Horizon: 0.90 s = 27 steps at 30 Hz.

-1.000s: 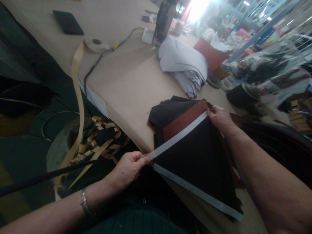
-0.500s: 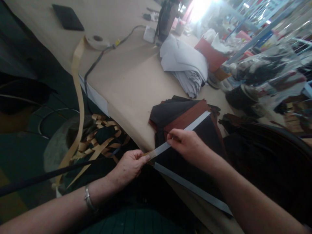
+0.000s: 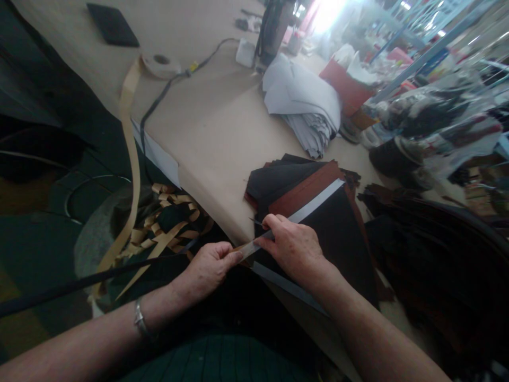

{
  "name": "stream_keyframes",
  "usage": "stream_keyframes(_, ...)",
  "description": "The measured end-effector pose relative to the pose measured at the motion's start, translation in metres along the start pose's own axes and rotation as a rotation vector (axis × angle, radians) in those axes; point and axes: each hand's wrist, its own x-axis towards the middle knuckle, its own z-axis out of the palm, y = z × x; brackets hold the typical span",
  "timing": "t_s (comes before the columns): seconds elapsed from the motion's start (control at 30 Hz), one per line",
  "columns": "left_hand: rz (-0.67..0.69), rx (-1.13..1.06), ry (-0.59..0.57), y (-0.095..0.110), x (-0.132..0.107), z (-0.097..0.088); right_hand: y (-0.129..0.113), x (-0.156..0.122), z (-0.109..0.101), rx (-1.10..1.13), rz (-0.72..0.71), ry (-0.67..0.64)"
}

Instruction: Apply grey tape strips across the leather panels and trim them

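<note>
A stack of black and reddish-brown leather pieces (image 3: pixel 338 233) lies at the near edge of the table (image 3: pixel 214 127). A pale grey tape strip (image 3: pixel 314 204) runs along the top piece's edge. My left hand (image 3: pixel 209 268) is closed, pinching the near end of that strip just off the table edge. My right hand (image 3: pixel 292 246) is closed over the strip close to my left hand, fingertips pressing it onto the black piece. A second grey strip (image 3: pixel 286 286) runs along the piece's near edge.
A tan tape roll (image 3: pixel 161 64) trails a long ribbon off the table into a bin of tan scraps (image 3: pixel 167 223). A stack of grey sheets (image 3: pixel 306 109), a black cable (image 3: pixel 170 87), a dark flat pad (image 3: pixel 113 25) and cluttered shelves at the right.
My right hand slid from the far end of the grey strip down along it toward me, ending beside my left hand. The left hand stayed where it was, still pinching the end.
</note>
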Motion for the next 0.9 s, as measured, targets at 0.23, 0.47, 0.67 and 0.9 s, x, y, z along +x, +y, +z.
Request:
stream_keyframes(0.23,0.041,0.069,-0.031,-0.016,0.001,-0.008,-0.004,0.0,0.006,0.006,0.026,0.04)
stream_keyframes(0.47,0.113,0.211,-0.122,-0.011,0.002,-0.012,0.01,-0.006,0.0,0.241,0.032,0.115)
stream_keyframes(0.67,0.201,0.213,-0.119,0.01,0.011,-0.005,0.005,-0.032,0.001,0.583,-0.114,0.195)
stream_keyframes(0.9,0.079,0.091,-0.121,0.01,0.012,0.0,-0.005,-0.029,0.028,0.582,0.027,0.11)
